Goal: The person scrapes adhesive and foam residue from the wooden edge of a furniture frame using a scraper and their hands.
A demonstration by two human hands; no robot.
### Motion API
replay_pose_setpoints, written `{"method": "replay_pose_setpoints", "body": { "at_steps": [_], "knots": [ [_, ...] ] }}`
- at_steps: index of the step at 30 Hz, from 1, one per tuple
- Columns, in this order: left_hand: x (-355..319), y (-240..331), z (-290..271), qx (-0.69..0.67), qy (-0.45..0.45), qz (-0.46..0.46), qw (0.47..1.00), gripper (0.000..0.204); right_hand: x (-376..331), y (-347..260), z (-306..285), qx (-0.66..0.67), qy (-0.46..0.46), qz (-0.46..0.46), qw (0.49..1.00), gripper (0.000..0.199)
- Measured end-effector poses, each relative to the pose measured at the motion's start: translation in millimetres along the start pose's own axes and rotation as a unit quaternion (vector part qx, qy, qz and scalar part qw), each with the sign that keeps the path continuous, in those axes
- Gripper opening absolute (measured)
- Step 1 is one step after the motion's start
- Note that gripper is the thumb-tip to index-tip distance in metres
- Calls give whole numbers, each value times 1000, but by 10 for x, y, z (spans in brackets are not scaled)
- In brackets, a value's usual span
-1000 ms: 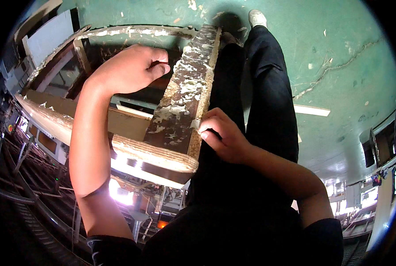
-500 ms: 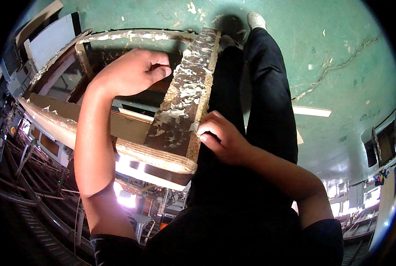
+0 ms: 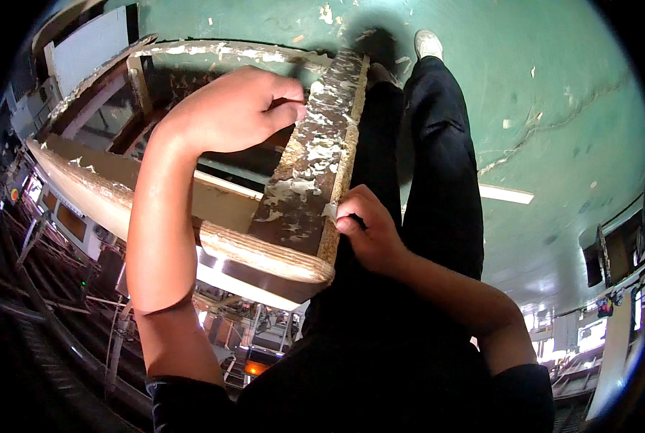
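Observation:
A wooden frame with a rounded, bare-edged front rail stands to my left, beside my legs. Its dark brown side board is spotted with torn whitish flakes, and a rough tan edge runs along its right side. My left hand is closed at the far part of the board's left edge, thumb against curled fingers; whatever it may hold is hidden. At the near right edge, my right hand pinches a small whitish scrap against the board.
Loose scraps and a pale strip lie on the green floor. A light grey panel leans beyond the frame at far left. Dark metal racks fill the lower left. My shoe rests on the floor ahead.
My left hand has come right, up to the board's left edge. My right hand keeps its pinch at the right edge. The whole view has shifted slightly.

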State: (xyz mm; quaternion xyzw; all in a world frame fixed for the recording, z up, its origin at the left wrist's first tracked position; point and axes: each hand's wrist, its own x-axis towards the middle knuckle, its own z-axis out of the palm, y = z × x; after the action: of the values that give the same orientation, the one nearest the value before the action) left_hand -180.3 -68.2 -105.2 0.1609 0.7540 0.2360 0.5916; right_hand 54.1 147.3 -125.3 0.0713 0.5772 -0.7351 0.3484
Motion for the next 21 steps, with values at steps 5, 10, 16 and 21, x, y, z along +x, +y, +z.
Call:
{"method": "replay_pose_setpoints", "body": {
  "at_steps": [5, 10, 16, 21],
  "knots": [
    [-153, 42, -98, 13, 88, 46, 995, 23, -23, -64, 60, 2, 16, 63, 998, 10],
    [-266, 14, -120, -8, 194, 124, 973, 24, -25, -158, 57, 0, -13, 170, 985, 11],
    [-484, -56, -213, 44, 255, 146, 955, 23, -25, -171, -1, -10, -38, 199, 979, 8],
    [-759, -60, -180, 48, 292, 156, 942, 21, -15, -204, -48, -7, -42, 244, 969, 4]
  ]
}}
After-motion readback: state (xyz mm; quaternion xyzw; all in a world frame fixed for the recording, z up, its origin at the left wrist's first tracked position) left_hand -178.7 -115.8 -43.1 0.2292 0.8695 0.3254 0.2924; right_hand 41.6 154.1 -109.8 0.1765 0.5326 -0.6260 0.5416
